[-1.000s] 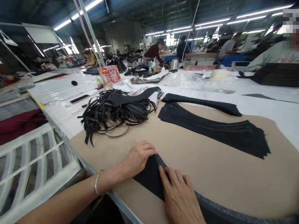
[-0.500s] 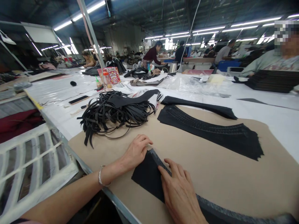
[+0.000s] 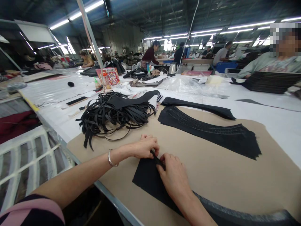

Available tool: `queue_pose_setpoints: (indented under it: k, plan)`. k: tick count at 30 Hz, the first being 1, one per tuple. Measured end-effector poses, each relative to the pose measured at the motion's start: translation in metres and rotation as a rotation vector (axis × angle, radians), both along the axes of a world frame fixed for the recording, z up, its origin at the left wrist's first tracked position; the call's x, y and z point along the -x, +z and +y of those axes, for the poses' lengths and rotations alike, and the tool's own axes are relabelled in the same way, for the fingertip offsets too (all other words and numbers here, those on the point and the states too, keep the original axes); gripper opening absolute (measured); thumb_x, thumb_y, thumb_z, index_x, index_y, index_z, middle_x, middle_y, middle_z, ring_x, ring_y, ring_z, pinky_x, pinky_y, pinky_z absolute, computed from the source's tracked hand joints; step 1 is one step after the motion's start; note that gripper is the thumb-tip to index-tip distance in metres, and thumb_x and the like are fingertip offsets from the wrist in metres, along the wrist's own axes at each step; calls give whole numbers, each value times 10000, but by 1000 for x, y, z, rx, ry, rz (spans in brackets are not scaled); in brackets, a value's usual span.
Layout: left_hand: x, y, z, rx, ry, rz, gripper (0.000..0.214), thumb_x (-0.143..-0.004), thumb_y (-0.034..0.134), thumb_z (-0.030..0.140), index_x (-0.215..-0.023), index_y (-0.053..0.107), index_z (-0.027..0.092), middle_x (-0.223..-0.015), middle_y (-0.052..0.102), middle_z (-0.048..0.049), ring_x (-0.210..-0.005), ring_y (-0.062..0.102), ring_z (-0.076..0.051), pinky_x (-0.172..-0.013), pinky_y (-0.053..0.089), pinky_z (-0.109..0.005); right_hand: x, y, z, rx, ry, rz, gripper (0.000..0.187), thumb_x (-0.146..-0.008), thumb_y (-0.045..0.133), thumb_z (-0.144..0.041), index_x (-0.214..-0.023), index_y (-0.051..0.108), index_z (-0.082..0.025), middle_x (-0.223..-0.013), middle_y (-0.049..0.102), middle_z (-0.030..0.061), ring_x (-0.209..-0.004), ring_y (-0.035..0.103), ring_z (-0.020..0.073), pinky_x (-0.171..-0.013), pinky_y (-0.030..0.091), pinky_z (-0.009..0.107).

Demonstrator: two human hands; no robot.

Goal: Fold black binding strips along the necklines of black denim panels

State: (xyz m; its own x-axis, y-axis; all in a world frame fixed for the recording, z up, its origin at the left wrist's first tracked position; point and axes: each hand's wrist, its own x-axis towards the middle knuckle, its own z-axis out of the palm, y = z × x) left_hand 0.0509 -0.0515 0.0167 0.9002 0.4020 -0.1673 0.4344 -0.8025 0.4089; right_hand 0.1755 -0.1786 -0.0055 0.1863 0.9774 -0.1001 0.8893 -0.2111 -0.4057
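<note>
A long curved black fabric piece [image 3: 147, 179] lies on the brown cardboard sheet [image 3: 199, 163] at the near edge of the table. My left hand [image 3: 145, 147] pinches the top corner of its left end, fingers curled and closed. My right hand [image 3: 172, 175] rests on the same end just to the right, its thumb and fingers pressed onto the edge strip next to my left fingertips. A silver bracelet [image 3: 110, 158] circles my left wrist.
A stack of similar black curved pieces [image 3: 211, 131] lies further back on the cardboard, another [image 3: 199, 106] behind it. A tangle of black strips [image 3: 113, 114] sits to the left. A red snack bag [image 3: 110, 76] stands behind. Other people work at tables behind and on the right.
Both hands slid up to the top corner of the fabric's left end. My left hand went from lying flat to a pinch, and my right hand moved beside it.
</note>
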Motion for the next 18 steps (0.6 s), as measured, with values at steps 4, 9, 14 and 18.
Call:
queue_pose_setpoints:
  k: [4, 9, 14, 18]
  plan:
    - [6, -4, 1, 21, -14, -49, 127, -742, 706, 136, -823, 693, 233, -952, 620, 21, -1020, 488, -188, -872, 229, -336, -1, -3, 1, -5, -1, 49, 31, -842, 560, -214, -853, 587, -201, -901, 613, 50, -915, 538, 245, -759, 363, 343]
    - [15, -10, 2, 13, -34, -123, 110, -782, 706, 155, -834, 713, 252, -932, 652, 39, -1007, 504, -162, -940, 183, -344, 0, -10, -7, -83, 26, 156, 90, -864, 503, -144, -890, 577, -188, -906, 592, 47, -896, 543, 214, -792, 395, 323]
    - [21, -17, 5, -78, -100, -205, 134, -813, 684, 180, -882, 721, 289, -940, 671, 30, -1034, 507, -173, -984, 154, -378, -2, -20, -18, -198, 111, 220, 214, -887, 436, -76, -989, 596, -175, -943, 569, 54, -916, 535, 195, -829, 415, 320]
    - [26, -19, 4, -198, -161, -243, 182, -853, 627, 185, -914, 715, 333, -968, 679, 26, -1061, 505, -171, -1035, 123, -417, -3, -27, -23, -259, 176, 192, 259, -910, 399, -64, -1027, 611, -156, -927, 561, 63, -907, 528, 188, -819, 436, 313]
